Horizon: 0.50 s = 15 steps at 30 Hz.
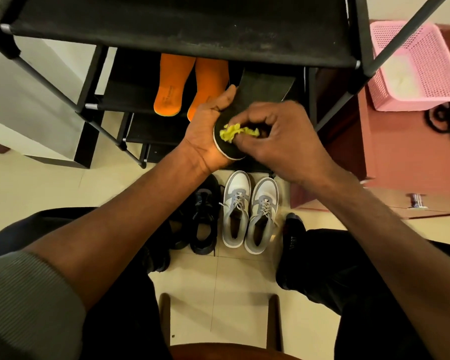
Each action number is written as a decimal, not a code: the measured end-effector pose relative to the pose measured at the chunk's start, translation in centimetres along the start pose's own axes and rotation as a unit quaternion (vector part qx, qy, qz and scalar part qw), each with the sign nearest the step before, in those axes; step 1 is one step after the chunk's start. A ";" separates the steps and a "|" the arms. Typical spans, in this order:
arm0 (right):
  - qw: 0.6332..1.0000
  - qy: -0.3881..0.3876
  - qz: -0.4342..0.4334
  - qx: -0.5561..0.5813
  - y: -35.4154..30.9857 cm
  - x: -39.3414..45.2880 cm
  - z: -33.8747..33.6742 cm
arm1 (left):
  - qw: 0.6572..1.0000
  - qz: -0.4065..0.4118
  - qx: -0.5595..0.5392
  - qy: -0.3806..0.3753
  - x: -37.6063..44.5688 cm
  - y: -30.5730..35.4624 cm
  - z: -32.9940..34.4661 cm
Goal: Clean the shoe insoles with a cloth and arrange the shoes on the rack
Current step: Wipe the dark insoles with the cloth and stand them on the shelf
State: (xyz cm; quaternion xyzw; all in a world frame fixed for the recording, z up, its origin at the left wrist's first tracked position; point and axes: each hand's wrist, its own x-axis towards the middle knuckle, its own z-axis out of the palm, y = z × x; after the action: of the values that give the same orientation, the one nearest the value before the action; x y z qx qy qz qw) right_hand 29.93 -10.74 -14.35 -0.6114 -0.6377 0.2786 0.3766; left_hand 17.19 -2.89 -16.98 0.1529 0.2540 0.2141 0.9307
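Insole in hand: black insole (255, 100) held in front of the rack (182, 27); heel end near, toe end far, running under the top shelf
Left hand: left hand (205, 131) cups the heel end from the left, thumb along its left edge; holding it
Right hand: right hand (276, 141) curled round a bunched yellow cloth (234, 132); cloth pressed on the heel end, just right of the left palm
Insole count: three; two orange insoles (169, 84) side by side on a lower shelf, left of the black one
Shoe count: two grey-and-white sneakers (248, 211) paired on the floor, near side of rack; black shoes (203, 219) just left, count unclear
Writing: "SPORT" on dark sock (292, 237), partly legible; print on left orange insole unreadable
Far right: one pink basket (413, 66)
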 end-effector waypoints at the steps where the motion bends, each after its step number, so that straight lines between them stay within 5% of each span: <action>1: 1.000 -0.028 0.000 -0.008 -0.1 -0.2 -0.3 | 1.000 0.001 0.001 0.008 -0.1 0.1 0.0; 5: 0.994 0.047 0.028 -0.090 1.1 0.7 -1.4 | 1.000 0.012 0.013 0.016 -0.3 -0.7 0.8; 8: 0.994 0.092 0.037 -0.052 1.1 0.8 -0.8 | 1.000 -0.007 0.029 0.006 -0.5 -1.4 1.3; 12: 1.000 -0.017 -0.002 0.026 -0.5 -0.6 -0.4 | 1.000 -0.028 0.014 -0.004 -0.8 -0.4 0.6; 15: 0.998 -0.030 0.011 -0.049 0.3 -0.3 -1.5 | 1.000 -0.005 -0.008 -0.002 -0.8 -0.2 1.0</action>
State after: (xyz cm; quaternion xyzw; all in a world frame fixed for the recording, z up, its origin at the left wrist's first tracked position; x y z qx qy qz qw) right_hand 31.32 -11.17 -13.83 -0.6273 -0.6551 0.2696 0.3235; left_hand 17.12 -3.60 -15.87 0.1449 0.2517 0.2110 0.9333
